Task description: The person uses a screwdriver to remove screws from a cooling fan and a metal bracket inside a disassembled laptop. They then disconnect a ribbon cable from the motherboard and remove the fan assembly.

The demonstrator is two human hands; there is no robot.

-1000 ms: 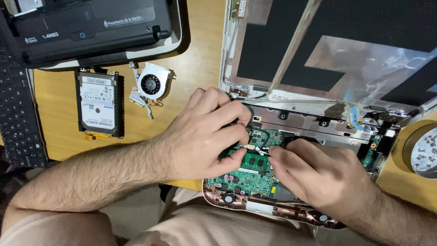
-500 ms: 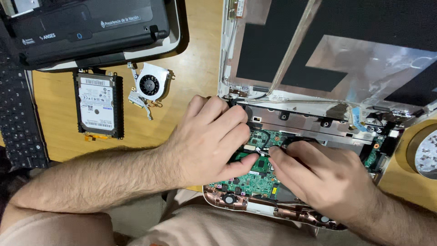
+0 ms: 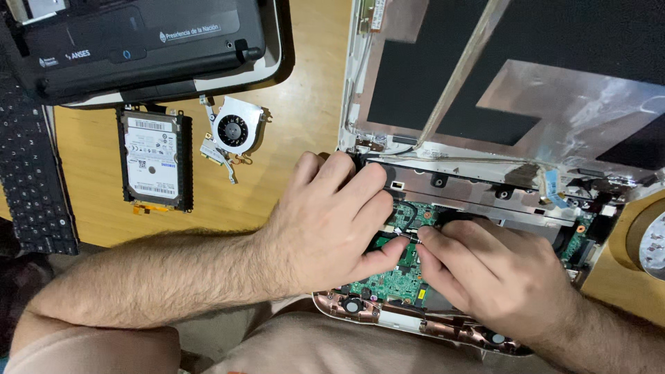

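On the wooden bench (image 3: 305, 83), our left hand (image 3: 332, 221) and right hand (image 3: 485, 277) meet over the green board (image 3: 388, 282) at the near edge, fingertips pinched on a small part. Beside them lie a drive (image 3: 154, 161), fan (image 3: 235, 130) and keyboard (image 3: 31, 180).

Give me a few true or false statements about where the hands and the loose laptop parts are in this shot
1. Both hands, left hand and right hand, meet over the green circuit board. True.
2. The cooling fan is still mounted in the opened laptop. False: it lies loose on the wooden table.
3. The hard drive lies left of the fan. True.
4. The black keyboard lies at the right edge. False: it is at the left edge.
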